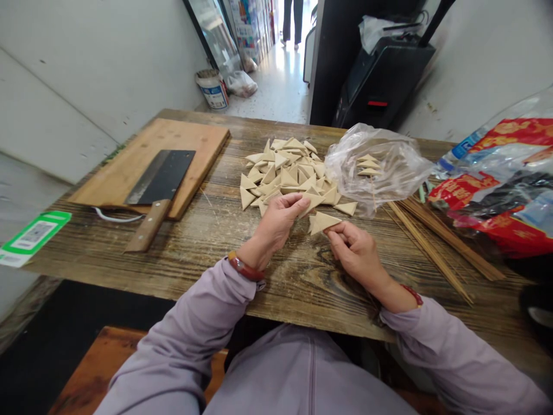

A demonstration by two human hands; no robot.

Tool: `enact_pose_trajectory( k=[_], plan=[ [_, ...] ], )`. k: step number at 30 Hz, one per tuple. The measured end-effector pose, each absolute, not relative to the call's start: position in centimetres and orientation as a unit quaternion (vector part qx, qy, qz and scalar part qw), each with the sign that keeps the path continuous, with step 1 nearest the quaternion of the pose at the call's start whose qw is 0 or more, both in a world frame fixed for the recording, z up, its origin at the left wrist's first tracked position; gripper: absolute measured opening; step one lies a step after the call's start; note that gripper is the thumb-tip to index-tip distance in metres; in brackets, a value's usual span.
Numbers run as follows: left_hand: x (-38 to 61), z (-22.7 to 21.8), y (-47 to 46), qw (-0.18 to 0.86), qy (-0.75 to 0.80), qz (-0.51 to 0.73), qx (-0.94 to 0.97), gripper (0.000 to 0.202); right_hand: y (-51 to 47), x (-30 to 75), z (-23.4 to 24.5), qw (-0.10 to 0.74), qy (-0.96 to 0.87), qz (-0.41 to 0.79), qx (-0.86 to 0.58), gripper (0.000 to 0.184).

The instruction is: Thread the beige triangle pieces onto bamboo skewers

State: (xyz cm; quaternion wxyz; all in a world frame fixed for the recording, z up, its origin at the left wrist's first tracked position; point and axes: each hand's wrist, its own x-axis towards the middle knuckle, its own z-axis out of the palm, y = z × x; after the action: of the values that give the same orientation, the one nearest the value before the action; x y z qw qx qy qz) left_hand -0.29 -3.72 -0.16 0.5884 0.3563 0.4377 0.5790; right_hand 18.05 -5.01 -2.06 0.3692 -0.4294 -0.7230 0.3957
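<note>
One tofu triangle (323,222) pinched in my right hand (354,253) points left toward my left hand (279,222), at the pile's (285,173) edge; whether that hand grips anything, I cannot tell.

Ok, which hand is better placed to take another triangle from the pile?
Left, I'd judge. The left hand looks empty, with its fingertips at the edge of the pile of tan triangles. The right hand is pinching a single triangle and sits farther from the pile.

A wooden cutting board (207,144) bearing a steel cleaver (159,176) lies at the desk's (207,253) left end; triangular beige pieces (285,173) sit mid-desk, a clear plastic bag (401,161) and bamboo skewers (436,242) to their right.
</note>
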Motion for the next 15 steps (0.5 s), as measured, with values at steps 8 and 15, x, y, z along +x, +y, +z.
enact_pose_trajectory(
  k=[8, 15],
  plan=[
    [-0.14, -0.47, -3.78, 0.593, 0.429, 0.575, 0.366, 0.03, -4.95, 18.05, -2.12, 0.368, -0.719, 0.4, -0.432, 0.019],
    [-0.02, -0.8, -3.85, 0.603, 0.421, 0.567, 0.37, 0.027, -4.83, 18.01, -2.09, 0.369, -0.708, 0.425, -0.426, 0.02]
  ],
)
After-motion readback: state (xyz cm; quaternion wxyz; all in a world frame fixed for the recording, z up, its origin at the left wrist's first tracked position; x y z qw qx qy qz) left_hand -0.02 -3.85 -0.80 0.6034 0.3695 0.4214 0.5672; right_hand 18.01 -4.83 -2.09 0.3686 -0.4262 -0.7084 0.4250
